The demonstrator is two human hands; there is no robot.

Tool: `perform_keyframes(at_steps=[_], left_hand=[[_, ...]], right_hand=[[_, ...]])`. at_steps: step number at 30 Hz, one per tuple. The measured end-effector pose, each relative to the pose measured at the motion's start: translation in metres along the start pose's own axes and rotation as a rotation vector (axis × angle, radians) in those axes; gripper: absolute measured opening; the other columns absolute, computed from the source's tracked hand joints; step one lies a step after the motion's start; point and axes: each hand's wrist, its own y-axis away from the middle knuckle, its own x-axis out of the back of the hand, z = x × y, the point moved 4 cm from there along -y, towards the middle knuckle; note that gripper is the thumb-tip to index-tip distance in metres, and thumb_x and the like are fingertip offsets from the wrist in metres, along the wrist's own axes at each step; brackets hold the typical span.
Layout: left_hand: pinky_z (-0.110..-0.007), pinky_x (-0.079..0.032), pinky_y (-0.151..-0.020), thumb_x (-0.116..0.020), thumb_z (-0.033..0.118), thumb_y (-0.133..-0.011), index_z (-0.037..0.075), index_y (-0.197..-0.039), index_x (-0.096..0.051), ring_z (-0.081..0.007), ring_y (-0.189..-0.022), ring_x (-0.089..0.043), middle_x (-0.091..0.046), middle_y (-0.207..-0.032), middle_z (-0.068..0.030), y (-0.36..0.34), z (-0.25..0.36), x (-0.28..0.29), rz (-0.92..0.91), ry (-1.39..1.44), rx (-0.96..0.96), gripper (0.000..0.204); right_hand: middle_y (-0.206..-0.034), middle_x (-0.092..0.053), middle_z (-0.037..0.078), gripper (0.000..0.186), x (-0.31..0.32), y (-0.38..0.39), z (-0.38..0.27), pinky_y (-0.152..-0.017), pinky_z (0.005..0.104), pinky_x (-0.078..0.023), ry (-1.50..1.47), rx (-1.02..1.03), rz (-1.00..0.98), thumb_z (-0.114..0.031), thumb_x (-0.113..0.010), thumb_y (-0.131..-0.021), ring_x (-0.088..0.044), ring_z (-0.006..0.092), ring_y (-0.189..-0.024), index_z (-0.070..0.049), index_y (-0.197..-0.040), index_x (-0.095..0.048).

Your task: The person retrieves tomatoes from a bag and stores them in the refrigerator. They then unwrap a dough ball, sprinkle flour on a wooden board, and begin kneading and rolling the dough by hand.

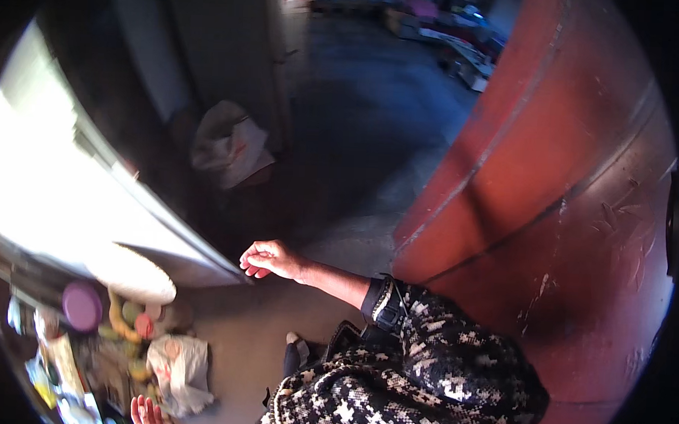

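Note:
My right hand (271, 260) reaches across the middle of the view. Its fingers are loosely curled and a little apart, with nothing seen in them. It is closest to the lower corner of a bright, sunlit panel (158, 212); I cannot tell whether they touch. My right arm wears a black and white patterned sleeve (454, 368) and a dark wrist strap (387, 309). Only the fingers of my left hand (146, 414) show at the lower edge. They are stretched out and hold nothing visible. Nearest them, a white plastic bag (179, 372) rests on the floor.
A large red metal door panel (537, 190) stands at the right. Ahead lies a dim room floor (352, 99) with clutter (453, 43) far back. A pale bag (232, 147) sits beside the doorway. At the lower left are a purple round thing (82, 305) and mixed household items.

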Motion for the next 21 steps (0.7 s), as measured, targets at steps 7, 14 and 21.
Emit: perform_keyframes(at_steps=[7,14,21], left_hand=[[-0.030,-0.054,-0.081,-0.058,0.021,-0.097,0.004,-0.125,-0.057,-0.0206,-0.100,-0.066,-0.066,-0.114,-0.0121,-0.049,0.077,-0.272,-0.715,-0.070,-0.031,0.033],[-0.034,-0.055,-0.071,-0.061,0.019,-0.096,0.006,-0.089,-0.055,-0.0172,-0.071,-0.062,-0.061,-0.077,-0.0068,-0.072,0.091,-0.479,-1.020,0.089,0.088,0.016],[-0.036,-0.054,-0.073,-0.063,0.023,-0.093,0.002,-0.089,-0.056,-0.0195,-0.073,-0.064,-0.063,-0.078,-0.0101,-0.180,0.092,-0.601,-1.275,-0.019,0.143,0.023]], right_hand=[[-0.108,-0.068,0.008,0.020,0.083,0.025,-0.049,-0.086,0.0318,-0.055,-0.078,0.110,0.335,-0.022,-0.055,-0.100,-0.066,0.0167,-0.099,-0.006,-0.110,-0.063],[-0.111,-0.067,0.009,0.021,0.133,0.012,-0.080,-0.089,0.0329,-0.053,-0.070,0.158,0.598,-0.021,-0.055,-0.100,-0.065,0.0186,-0.103,-0.004,-0.111,-0.063],[-0.114,-0.067,0.012,0.020,0.181,-0.044,-0.074,-0.090,0.0337,-0.054,-0.198,0.113,0.887,-0.016,-0.052,-0.101,-0.067,0.0217,-0.104,-0.002,-0.110,-0.063]])
